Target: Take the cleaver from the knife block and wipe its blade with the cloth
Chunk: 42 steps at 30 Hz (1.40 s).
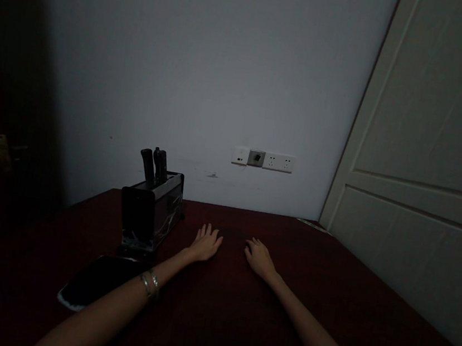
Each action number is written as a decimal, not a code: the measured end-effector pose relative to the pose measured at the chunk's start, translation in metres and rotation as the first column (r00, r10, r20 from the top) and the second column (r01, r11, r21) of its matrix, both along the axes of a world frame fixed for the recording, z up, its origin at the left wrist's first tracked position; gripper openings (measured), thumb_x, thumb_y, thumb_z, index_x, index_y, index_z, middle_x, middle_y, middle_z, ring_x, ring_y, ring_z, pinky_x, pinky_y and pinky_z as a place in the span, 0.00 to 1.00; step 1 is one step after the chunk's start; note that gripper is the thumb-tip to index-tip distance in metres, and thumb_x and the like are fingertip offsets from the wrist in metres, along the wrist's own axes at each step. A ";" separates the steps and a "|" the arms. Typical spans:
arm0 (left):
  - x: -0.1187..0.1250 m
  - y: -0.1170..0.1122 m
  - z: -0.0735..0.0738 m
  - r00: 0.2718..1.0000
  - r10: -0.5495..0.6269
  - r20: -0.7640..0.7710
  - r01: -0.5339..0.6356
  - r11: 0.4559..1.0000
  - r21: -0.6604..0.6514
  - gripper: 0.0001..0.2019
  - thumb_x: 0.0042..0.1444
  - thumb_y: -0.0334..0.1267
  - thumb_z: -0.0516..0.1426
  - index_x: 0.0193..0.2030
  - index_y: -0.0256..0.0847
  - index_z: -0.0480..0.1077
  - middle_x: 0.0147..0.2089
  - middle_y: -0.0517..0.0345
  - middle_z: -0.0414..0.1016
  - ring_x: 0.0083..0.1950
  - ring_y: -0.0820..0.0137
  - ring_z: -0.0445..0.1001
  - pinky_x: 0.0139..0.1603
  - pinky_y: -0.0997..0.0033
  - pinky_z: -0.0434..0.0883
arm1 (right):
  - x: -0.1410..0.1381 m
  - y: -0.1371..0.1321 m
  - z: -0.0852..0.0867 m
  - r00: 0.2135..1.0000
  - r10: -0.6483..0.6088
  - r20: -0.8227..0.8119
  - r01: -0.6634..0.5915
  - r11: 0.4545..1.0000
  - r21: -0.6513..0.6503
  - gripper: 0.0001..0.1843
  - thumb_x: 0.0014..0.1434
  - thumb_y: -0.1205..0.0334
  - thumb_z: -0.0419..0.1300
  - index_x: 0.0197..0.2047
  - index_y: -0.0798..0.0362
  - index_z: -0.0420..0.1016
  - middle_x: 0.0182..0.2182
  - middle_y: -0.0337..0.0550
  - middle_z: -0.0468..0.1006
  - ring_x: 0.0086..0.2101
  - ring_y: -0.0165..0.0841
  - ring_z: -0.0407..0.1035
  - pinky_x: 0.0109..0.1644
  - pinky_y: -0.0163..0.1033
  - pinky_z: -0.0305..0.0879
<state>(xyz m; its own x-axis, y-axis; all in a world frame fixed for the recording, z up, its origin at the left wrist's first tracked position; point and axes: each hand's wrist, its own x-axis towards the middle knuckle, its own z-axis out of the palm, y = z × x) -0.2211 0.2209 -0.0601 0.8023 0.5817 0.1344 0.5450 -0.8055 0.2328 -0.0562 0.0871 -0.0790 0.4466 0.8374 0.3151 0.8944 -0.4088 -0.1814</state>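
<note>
1. Here, in the head view, the left hand (205, 245) lies palm down on a dark red-brown table (222, 312), left of centre, its fingers spread apart and gripping nothing.
2. The right hand (259, 258) rests on the same tabletop, well apart from the left one; its fingers are slightly bent, with nothing clamped between them.
3. Two metallic bracelets (145, 284) circle the left wrist.
4. A black, toaster-like box (141, 215) stands upright on the table to the left of the left hand, near but not touching it. Black handles (147, 164) rise from its top; what they belong to is hidden inside.
5. On the near side of the box lies a dark flat panel (102, 278) with a pale edge, partly behind the left forearm.
6. At the far side, a pale wall (210, 69) carries white sockets (278, 162). A panelled door (432, 113) fills the right.
</note>
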 end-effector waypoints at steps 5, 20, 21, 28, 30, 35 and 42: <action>0.021 0.014 -0.012 0.998 0.052 -0.044 -0.051 0.998 0.027 0.31 0.61 0.52 0.32 0.65 0.34 0.49 0.67 0.37 0.44 0.67 0.50 0.41 0.61 0.49 0.45 | -0.001 0.000 0.003 1.000 0.006 -0.003 -0.006 1.000 0.011 0.23 0.60 0.62 0.45 0.54 0.61 0.68 0.55 0.57 0.66 0.56 0.41 0.58 0.58 0.43 0.51; 0.021 0.017 -0.020 0.998 0.041 -0.042 -0.032 0.983 0.182 0.28 0.60 0.48 0.37 0.63 0.39 0.54 0.65 0.42 0.50 0.66 0.52 0.47 0.61 0.50 0.48 | -0.001 0.002 0.004 0.999 -0.005 -0.032 0.007 0.999 0.038 0.23 0.60 0.62 0.44 0.54 0.61 0.68 0.55 0.57 0.65 0.57 0.43 0.56 0.58 0.46 0.52; 0.021 0.017 -0.020 0.998 0.042 -0.042 -0.034 0.982 0.184 0.27 0.60 0.48 0.37 0.63 0.39 0.54 0.65 0.43 0.50 0.66 0.52 0.47 0.61 0.50 0.48 | -0.001 0.002 0.003 0.999 -0.003 -0.034 0.004 0.999 0.037 0.24 0.60 0.61 0.44 0.54 0.61 0.67 0.55 0.58 0.65 0.57 0.43 0.56 0.58 0.47 0.52; 0.018 0.019 -0.018 0.999 0.023 -0.038 -0.018 0.992 0.123 0.28 0.60 0.48 0.36 0.64 0.39 0.53 0.66 0.44 0.48 0.66 0.53 0.45 0.61 0.49 0.47 | 0.004 0.006 -0.001 1.000 -0.005 -0.002 0.005 1.000 -0.015 0.24 0.59 0.62 0.43 0.55 0.61 0.67 0.56 0.57 0.65 0.58 0.44 0.55 0.59 0.47 0.52; 0.018 0.019 -0.018 0.999 0.018 -0.026 -0.015 0.993 0.115 0.28 0.60 0.48 0.37 0.64 0.39 0.53 0.66 0.44 0.48 0.66 0.52 0.45 0.61 0.49 0.47 | 0.004 0.006 -0.001 1.000 0.002 0.010 -0.002 1.000 -0.025 0.24 0.60 0.62 0.43 0.55 0.61 0.66 0.56 0.57 0.65 0.58 0.44 0.55 0.59 0.47 0.52; 0.019 0.018 -0.017 0.999 0.035 -0.036 -0.031 0.994 0.109 0.28 0.60 0.48 0.37 0.64 0.41 0.53 0.66 0.45 0.48 0.67 0.53 0.44 0.61 0.49 0.47 | 0.003 0.006 0.000 1.000 0.000 0.019 0.000 1.000 -0.020 0.24 0.60 0.62 0.43 0.55 0.62 0.67 0.56 0.59 0.65 0.57 0.45 0.56 0.58 0.48 0.52; 0.017 0.018 -0.016 0.999 0.015 -0.029 -0.012 0.996 0.093 0.28 0.60 0.48 0.37 0.64 0.39 0.53 0.66 0.43 0.48 0.66 0.52 0.45 0.62 0.50 0.46 | 0.003 0.005 -0.002 1.000 -0.002 -0.005 0.002 1.000 0.007 0.24 0.60 0.61 0.43 0.55 0.61 0.67 0.56 0.58 0.64 0.57 0.44 0.55 0.59 0.48 0.52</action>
